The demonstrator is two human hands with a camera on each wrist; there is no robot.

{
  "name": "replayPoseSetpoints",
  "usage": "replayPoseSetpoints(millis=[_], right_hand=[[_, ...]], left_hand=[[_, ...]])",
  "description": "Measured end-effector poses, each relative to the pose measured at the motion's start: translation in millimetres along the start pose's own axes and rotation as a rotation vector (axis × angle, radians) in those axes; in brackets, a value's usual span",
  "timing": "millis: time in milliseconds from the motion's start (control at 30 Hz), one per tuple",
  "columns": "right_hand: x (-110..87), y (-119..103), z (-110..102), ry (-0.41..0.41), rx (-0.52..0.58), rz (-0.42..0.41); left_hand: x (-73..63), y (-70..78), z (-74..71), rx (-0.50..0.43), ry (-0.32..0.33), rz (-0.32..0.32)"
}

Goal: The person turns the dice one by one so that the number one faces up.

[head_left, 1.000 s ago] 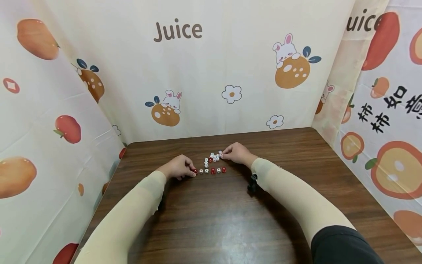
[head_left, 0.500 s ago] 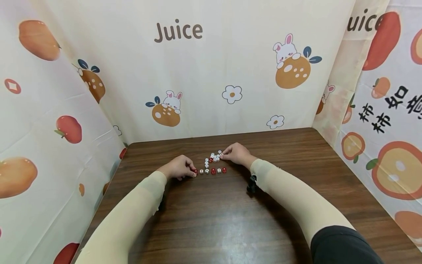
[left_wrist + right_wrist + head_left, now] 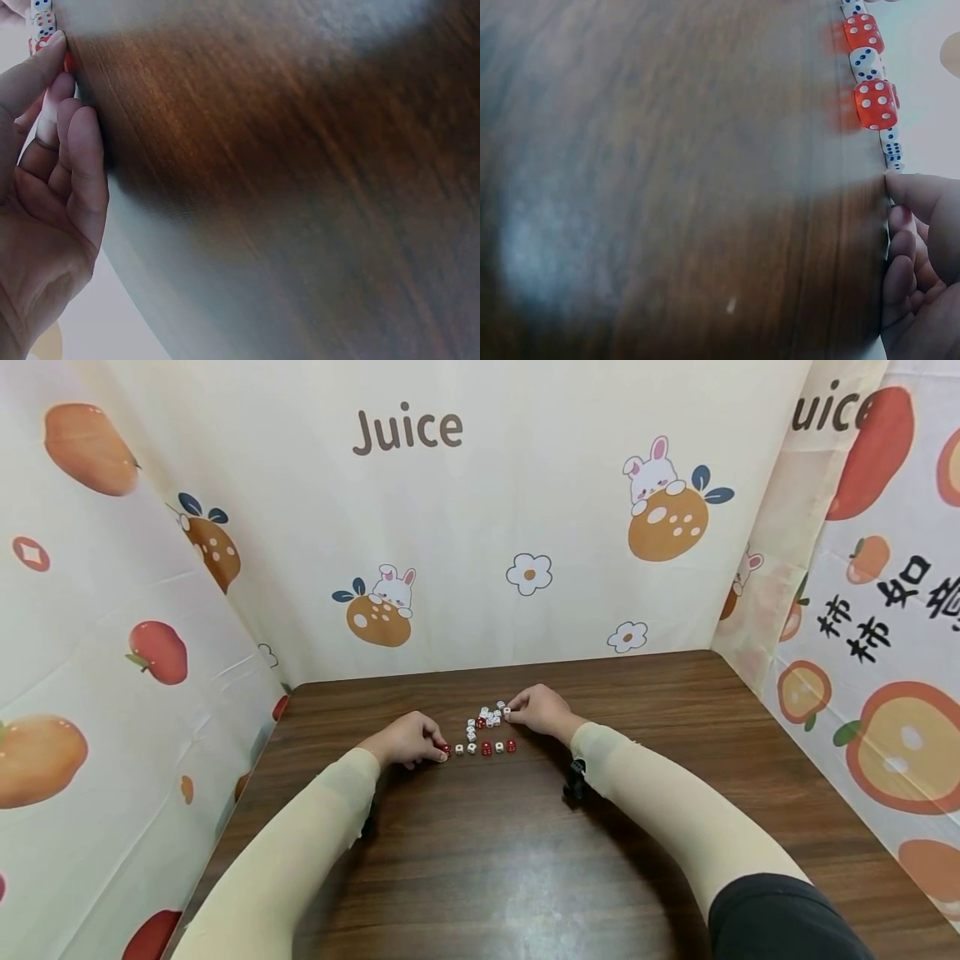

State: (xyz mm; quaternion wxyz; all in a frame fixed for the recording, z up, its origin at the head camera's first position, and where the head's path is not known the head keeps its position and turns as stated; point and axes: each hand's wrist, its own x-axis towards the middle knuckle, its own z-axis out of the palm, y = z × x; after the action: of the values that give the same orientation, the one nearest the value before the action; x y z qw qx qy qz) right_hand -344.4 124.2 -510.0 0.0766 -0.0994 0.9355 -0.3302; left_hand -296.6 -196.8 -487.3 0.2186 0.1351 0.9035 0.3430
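Observation:
My left hand (image 3: 408, 739) pinches a red die (image 3: 447, 749) at the left end of a front row of red and white dice. In the left wrist view, thumb and forefinger of the left hand (image 3: 52, 165) meet at the red die (image 3: 69, 62), which they partly hide. Behind the row, my right hand (image 3: 542, 708) pinches a white die (image 3: 507, 712) at the right edge of a loose cluster of mostly white dice (image 3: 491, 721). The right wrist view shows the right hand (image 3: 922, 255) low over the tabletop, its fingertips beside small white dice (image 3: 892, 148).
The front row continues rightward to a red die (image 3: 511, 746). One white die (image 3: 501, 704) lies at the back of the cluster. The brown wooden table (image 3: 480, 852) ends at a printed curtain (image 3: 465, 527) behind, with more curtain on both sides.
My right hand has shifted its white die very slightly to the right, away from the cluster. The left hand stays at the red die.

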Motion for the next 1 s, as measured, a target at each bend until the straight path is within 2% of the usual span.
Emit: replayPoseSetpoints(millis=[400,567,833,1000], right_hand=[[-7.4,12,-6,-0.009,0.146,-0.047],[-16.2,16,-14,-0.024,0.142,-0.052],[-32.5,22,-19,-0.099,0.161,-0.049],[-43.1,25,-20,-0.106,0.132,-0.103]], left_hand=[[-1.5,2.0,-0.9,-0.001,-0.004,-0.009],[-0.7,1.2,-0.5,0.000,-0.008,0.000],[-1.6,0.3,-0.5,-0.002,-0.006,-0.007],[-0.6,0.9,-0.6,0.003,-0.009,-0.005]])
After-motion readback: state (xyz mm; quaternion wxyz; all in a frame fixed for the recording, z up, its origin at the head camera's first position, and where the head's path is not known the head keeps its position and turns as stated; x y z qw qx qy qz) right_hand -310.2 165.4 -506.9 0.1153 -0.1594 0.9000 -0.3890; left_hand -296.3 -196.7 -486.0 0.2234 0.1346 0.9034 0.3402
